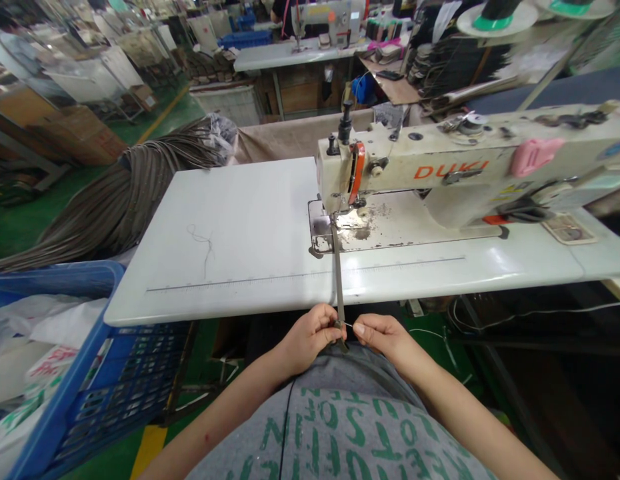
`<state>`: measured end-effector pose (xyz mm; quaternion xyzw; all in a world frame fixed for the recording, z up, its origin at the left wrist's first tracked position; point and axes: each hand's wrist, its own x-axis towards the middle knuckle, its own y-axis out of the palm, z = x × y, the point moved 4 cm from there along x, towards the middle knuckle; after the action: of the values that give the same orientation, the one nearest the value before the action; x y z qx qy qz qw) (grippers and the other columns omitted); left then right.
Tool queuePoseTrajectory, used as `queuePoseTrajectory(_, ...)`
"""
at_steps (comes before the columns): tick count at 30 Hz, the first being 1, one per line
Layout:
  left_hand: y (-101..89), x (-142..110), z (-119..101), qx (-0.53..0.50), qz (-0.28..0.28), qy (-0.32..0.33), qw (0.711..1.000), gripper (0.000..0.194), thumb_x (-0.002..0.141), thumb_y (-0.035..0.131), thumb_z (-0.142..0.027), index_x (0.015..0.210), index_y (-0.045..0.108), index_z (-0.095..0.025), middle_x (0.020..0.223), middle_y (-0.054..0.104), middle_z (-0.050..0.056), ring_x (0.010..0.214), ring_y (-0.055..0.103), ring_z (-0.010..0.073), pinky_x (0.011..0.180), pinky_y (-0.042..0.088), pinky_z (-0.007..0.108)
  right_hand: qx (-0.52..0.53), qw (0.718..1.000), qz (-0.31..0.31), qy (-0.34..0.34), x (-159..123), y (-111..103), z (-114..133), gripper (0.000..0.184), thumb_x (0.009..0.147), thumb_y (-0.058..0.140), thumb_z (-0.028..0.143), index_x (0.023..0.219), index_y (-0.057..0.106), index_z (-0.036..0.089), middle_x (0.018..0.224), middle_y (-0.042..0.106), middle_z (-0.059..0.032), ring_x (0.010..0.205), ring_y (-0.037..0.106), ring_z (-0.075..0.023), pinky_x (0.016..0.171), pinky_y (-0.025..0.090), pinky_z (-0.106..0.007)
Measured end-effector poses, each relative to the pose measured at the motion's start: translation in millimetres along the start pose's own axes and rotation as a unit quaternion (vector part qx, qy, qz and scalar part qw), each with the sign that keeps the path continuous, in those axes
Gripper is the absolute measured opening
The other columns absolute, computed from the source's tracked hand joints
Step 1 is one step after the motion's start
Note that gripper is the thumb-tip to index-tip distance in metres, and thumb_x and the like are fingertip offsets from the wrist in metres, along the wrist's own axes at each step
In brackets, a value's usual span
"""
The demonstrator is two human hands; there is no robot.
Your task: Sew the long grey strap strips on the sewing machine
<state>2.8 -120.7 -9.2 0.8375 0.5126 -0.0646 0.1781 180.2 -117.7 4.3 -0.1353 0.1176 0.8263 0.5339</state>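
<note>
A narrow grey-brown fabric strap (339, 277) runs from under the presser foot of the sewing machine (405, 163) down over the table's front edge. Close to my lap, my left hand (313, 335) is closed on the lower part of this strap, whose end hangs just below the fingers. Beside it, my right hand (383, 332) pinches a thin pale strand (349, 325) that reaches across to the strap. Whether that strand is thread, cord or something stiff, I cannot tell.
Loose thread (207, 248) lies on the white sewing table (240, 220). To the left are a blue crate (97, 380) holding plastic bags and a large bundle of brown straps (135, 180). A second sewing machine (333, 23) stands behind; a pink item (535, 155) sits on the machine arm.
</note>
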Motion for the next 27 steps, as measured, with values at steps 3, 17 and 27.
queuePoseTrajectory(3,0.1,1,-1,0.007,0.007,0.001,1.0,0.015,0.086,0.063,-0.02,0.097,0.053,-0.019,0.085,0.068,0.0,0.078,0.059,0.0137,0.075,0.044,0.028,-0.011,1.0,-0.003,-0.007,-2,-1,4,0.058,0.084,0.069,0.069,0.059,0.049,0.021,0.06,0.035,0.0055,0.059,0.03,-0.0129,0.057,0.023,-0.029)
queuePoseTrajectory(17,11.7,24,-26,0.004,-0.003,0.042,0.999,0.064,0.08,0.081,-0.026,0.131,0.043,-0.021,0.087,0.07,-0.001,0.08,0.068,0.0167,0.079,0.05,0.032,-0.064,0.992,-0.071,-0.079,-17,-13,14,0.058,0.09,0.06,0.073,0.067,0.052,0.02,0.066,0.04,0.0037,0.064,0.038,-0.0153,0.06,0.03,-0.028)
queuePoseTrajectory(27,18.9,30,-40,0.006,0.01,0.041,0.999,0.064,0.08,0.083,-0.029,0.13,0.044,-0.021,0.088,0.072,0.001,0.081,0.069,0.0163,0.077,0.05,0.03,-0.164,0.965,-0.121,-0.167,-25,-24,20,0.046,0.1,0.055,0.059,0.079,0.064,0.019,0.069,0.049,0.0017,0.064,0.046,-0.0167,0.062,0.034,-0.029)
